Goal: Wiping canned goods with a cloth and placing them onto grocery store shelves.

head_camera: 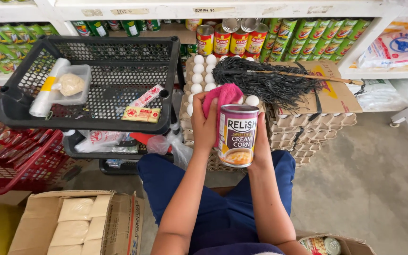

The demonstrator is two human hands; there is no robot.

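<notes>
Held upright in mid-air above the lap, a purple-labelled can (237, 136), label toward the camera, level with the front edge of the egg trays. Clasped from behind and along its right side by the right hand (262, 141), fingers mostly hidden behind the tin but plainly wrapped round it. Against the upper left of the can, a pink cloth (223, 97), bunched and pinched in the curled fingers of the left hand (204, 123), thumb pressed to the cloth. For a clean wipe, judging from this hold: best to steady the tin with the right hand low on the body, press the cloth flat instead of wadded, turn the can a little at a time so that rim, lid and seam all meet the cloth, and work well above the eggs (199, 71) so nothing knocks them. Just beyond the hands, white eggs in stacked cardboard trays (303, 127), with a black string duster (265, 82) lying across them on its wooden stick. Behind that, a white shelf (242, 8) lined with red-and-yellow and green cans (232, 40). To the left, a black plastic basket (119, 52) holding a few wrapped items, and lower down a red basket (20, 160). Nearest the knees on the left, an open cardboard box (119, 222) of pale packets.
</notes>
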